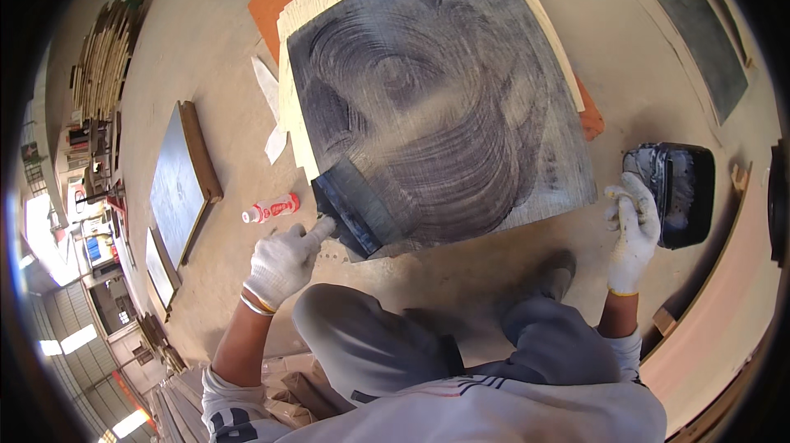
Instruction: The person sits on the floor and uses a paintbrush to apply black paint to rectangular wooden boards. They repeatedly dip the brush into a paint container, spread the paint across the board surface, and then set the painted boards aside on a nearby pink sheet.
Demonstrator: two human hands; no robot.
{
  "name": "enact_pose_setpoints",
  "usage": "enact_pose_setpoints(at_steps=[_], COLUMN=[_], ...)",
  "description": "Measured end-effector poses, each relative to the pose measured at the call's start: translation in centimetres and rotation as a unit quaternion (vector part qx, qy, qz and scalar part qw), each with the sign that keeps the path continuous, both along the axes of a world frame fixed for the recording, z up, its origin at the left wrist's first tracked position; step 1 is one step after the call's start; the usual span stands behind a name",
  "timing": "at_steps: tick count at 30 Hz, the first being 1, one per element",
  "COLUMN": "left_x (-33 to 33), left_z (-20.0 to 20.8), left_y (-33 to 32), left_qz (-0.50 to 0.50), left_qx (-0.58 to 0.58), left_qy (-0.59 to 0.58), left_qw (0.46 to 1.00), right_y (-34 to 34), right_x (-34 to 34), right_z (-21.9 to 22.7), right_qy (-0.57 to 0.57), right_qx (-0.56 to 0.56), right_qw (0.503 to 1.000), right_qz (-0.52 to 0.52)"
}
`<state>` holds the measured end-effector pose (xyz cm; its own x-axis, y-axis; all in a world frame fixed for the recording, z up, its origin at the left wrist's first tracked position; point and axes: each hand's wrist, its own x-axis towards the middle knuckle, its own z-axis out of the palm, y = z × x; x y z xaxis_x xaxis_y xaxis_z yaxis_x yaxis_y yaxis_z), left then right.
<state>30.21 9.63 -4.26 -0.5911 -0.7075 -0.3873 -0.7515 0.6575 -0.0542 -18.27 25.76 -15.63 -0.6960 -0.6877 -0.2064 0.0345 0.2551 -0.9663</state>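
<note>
the bottle (271, 208), white with red, lies on the floor (234, 56) left of the panel; its label carries pale lettering on red, small and bent by the lens. dark printed shapes on the left sleeve (230, 425) are cut by folds and the lower edge.

the dark panel (461, 105), smeared with grey swirling streaks, lies in front of the person on pale sheets (298, 130); the orange board (271, 2) under these is mostly covered and cut off at the top.

the gloved left hand (284, 266) grips the wide dark spreader (354, 204) at the panel's near left corner; its fingers hide most of the handle. the gloved right hand (635, 225) is loosely curled, nothing visible in it, beside the black tub (699, 196); whether it touches the rim, i cannot tell. the tub's inside is smeared grey, its contents hard to make out.
</note>
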Motion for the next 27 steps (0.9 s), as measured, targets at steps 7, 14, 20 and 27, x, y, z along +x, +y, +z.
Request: enact_pose_setpoints(at_steps=[7,14,20,27], left_x=[2.1,-5.4,-18.1,-27.8], left_z=[-0.3,-3.1,-4.0,-7.0], left_y=[2.7,0.7,-1.2,-9.6], left_qz=[0.045,0.02,-0.034,0.073], left_qx=[-0.015,-0.056,-0.019,-0.028], left_qy=[-0.002,0.09,0.144,0.218], left_qw=[0.999,0.994,0.989,0.973], right_y=[-1.6,-1.2,1.0,2.6], right_x=[-0.5,-2.5,-2.2,-2.5], right_z=[-0.5,-3.0,-5.6,-8.3], right_qy=[-0.004,0.037,-0.243,-0.486], right_qx=[0.003,0.073,-0.009,-0.098], right_qw=[0.999,0.991,0.962,0.856], right_qz=[0.048,0.103,0.123,0.146])
